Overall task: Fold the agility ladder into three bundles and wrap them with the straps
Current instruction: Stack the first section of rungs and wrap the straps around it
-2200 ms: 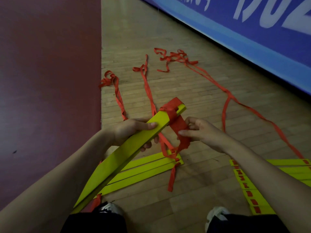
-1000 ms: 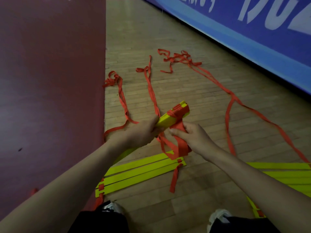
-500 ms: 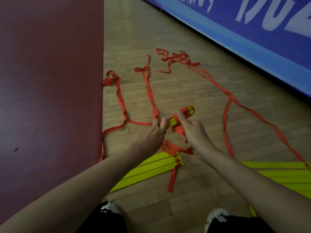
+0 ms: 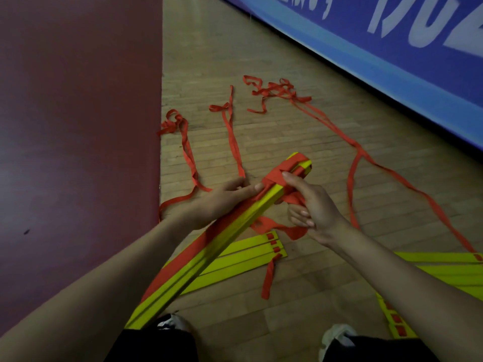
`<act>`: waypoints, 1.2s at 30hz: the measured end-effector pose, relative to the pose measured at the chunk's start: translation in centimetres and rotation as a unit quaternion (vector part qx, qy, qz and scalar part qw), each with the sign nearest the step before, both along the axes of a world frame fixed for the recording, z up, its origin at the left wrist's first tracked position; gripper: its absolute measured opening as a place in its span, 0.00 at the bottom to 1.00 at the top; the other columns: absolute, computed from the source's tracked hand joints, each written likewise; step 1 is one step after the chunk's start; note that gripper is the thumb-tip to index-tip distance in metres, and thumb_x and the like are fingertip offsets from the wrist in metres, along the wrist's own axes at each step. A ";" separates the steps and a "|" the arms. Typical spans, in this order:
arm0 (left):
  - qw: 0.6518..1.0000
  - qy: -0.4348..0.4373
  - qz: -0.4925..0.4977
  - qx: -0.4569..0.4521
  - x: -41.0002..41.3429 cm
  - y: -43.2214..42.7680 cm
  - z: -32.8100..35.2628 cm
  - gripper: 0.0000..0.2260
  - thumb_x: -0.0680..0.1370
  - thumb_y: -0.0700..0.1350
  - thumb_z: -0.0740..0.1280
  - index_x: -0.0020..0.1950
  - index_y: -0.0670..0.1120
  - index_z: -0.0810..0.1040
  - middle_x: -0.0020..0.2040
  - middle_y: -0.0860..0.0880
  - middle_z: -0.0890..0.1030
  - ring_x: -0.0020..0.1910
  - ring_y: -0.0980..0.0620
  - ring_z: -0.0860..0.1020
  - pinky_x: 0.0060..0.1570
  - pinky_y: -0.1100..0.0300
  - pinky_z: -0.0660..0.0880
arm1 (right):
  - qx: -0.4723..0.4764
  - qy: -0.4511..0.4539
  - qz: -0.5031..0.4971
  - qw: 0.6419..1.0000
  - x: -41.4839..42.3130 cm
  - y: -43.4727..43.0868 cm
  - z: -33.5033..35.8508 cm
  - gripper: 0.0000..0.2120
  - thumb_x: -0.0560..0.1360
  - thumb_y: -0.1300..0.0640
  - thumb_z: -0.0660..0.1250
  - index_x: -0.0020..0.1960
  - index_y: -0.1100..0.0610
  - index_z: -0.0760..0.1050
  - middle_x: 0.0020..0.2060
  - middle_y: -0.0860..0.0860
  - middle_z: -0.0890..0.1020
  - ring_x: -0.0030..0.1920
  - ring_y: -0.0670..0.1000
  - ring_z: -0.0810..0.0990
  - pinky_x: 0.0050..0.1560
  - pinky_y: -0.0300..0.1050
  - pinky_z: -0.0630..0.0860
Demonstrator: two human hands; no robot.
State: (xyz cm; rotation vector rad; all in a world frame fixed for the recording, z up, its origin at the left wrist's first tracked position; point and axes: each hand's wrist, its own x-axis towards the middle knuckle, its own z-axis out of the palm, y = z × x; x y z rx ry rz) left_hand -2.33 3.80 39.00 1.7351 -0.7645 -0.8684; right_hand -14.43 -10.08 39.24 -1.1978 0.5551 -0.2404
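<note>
Mid-wrap, the left grip (image 4: 224, 202) clasped the rung bundle (image 4: 198, 262) while the right grip (image 4: 313, 207) pinched the red strap (image 4: 274, 176) at the bundle's far end; another taut turn seemed due.

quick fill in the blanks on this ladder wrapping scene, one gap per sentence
1. The left hand holds the bundle of ____ rungs.
2. The right hand pinches the strap wound round the bundle's far end; the strap is ____.
3. The banner beyond the wooden floor is ____.
4. At the bottom edge, ____ shoes show.

Missing words: yellow, red, blue, two
</note>
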 end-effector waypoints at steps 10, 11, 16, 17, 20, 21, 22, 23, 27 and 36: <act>0.950 0.271 -0.144 0.051 0.5 1.6 0.5 0.20 0.75 0.59 0.60 0.47 0.41 0.75 0.34 0.43 0.77 0.27 0.48 0.74 0.28 0.60 0.72 | -0.102 0.001 0.113 0.988 -0.5 -0.9 0.6 0.21 0.70 0.43 0.63 0.38 0.63 0.74 0.20 0.52 0.72 0.18 0.48 0.69 0.21 0.36 0.66; 0.954 0.260 -0.141 0.052 0.6 1.5 0.5 0.20 0.75 0.59 0.60 0.47 0.41 0.75 0.34 0.44 0.77 0.27 0.48 0.74 0.28 0.60 0.72 | -0.111 0.014 0.135 0.984 -0.7 -1.4 0.5 0.20 0.70 0.43 0.63 0.40 0.61 0.76 0.25 0.53 0.77 0.23 0.49 0.74 0.27 0.38 0.72; 0.962 0.236 -0.122 0.057 1.0 1.5 1.1 0.20 0.75 0.58 0.60 0.46 0.40 0.74 0.32 0.44 0.75 0.25 0.48 0.73 0.27 0.61 0.71 | -0.127 0.039 0.184 0.974 -1.5 -3.5 -0.6 0.12 0.70 0.56 0.67 0.51 0.59 0.74 0.40 0.55 0.84 0.43 0.55 0.82 0.47 0.51 0.76; 0.962 0.233 -0.128 0.059 1.1 1.5 1.2 0.20 0.75 0.58 0.59 0.46 0.40 0.74 0.32 0.44 0.75 0.25 0.48 0.73 0.27 0.60 0.71 | -0.139 0.035 0.180 0.973 -1.6 -3.6 -0.7 0.10 0.70 0.58 0.68 0.49 0.60 0.73 0.40 0.54 0.84 0.43 0.53 0.82 0.47 0.50 0.76; 0.961 0.214 -0.161 0.074 1.0 1.7 1.8 0.22 0.76 0.58 0.59 0.50 0.38 0.73 0.33 0.43 0.75 0.26 0.47 0.73 0.28 0.60 0.72 | -0.214 0.014 0.182 0.960 -1.7 -3.6 -0.9 0.05 0.70 0.68 0.70 0.43 0.61 0.76 0.36 0.48 0.84 0.39 0.45 0.81 0.46 0.40 0.78; 0.961 0.205 -0.169 0.077 0.8 1.7 2.1 0.21 0.76 0.57 0.60 0.51 0.38 0.73 0.33 0.42 0.76 0.26 0.46 0.74 0.28 0.60 0.72 | -0.231 0.011 0.188 0.955 -1.8 -3.4 -0.8 0.06 0.70 0.70 0.70 0.44 0.61 0.78 0.36 0.47 0.84 0.39 0.43 0.82 0.45 0.38 0.78; 0.962 0.196 -0.175 0.079 0.7 1.7 2.3 0.21 0.76 0.57 0.60 0.51 0.38 0.73 0.33 0.42 0.76 0.26 0.46 0.74 0.28 0.59 0.73 | -0.241 0.008 0.193 0.951 -1.8 -3.3 -0.8 0.08 0.70 0.71 0.70 0.46 0.60 0.79 0.37 0.47 0.85 0.40 0.43 0.82 0.44 0.36 0.78; 0.962 0.190 -0.179 0.078 0.5 1.7 2.6 0.21 0.76 0.56 0.60 0.51 0.38 0.74 0.33 0.41 0.76 0.27 0.46 0.74 0.28 0.59 0.73 | -0.245 0.007 0.198 0.949 -1.7 -3.0 -0.8 0.09 0.70 0.70 0.70 0.47 0.60 0.80 0.39 0.48 0.85 0.42 0.43 0.82 0.45 0.36 0.78; 0.968 0.174 -0.169 0.066 0.7 1.7 2.8 0.20 0.76 0.56 0.60 0.48 0.39 0.74 0.33 0.42 0.77 0.26 0.46 0.74 0.28 0.59 0.73 | -0.245 -0.002 0.208 0.947 -1.7 -2.1 -0.6 0.11 0.69 0.59 0.71 0.49 0.63 0.81 0.46 0.59 0.84 0.46 0.51 0.82 0.49 0.43 0.78; 0.975 0.174 -0.131 0.043 1.3 1.8 2.2 0.21 0.76 0.57 0.61 0.50 0.38 0.73 0.34 0.42 0.77 0.27 0.46 0.74 0.28 0.59 0.73 | -0.178 -0.025 0.194 0.964 -1.6 -2.0 -0.9 0.11 0.67 0.57 0.71 0.48 0.60 0.80 0.38 0.54 0.84 0.37 0.49 0.82 0.39 0.39 0.78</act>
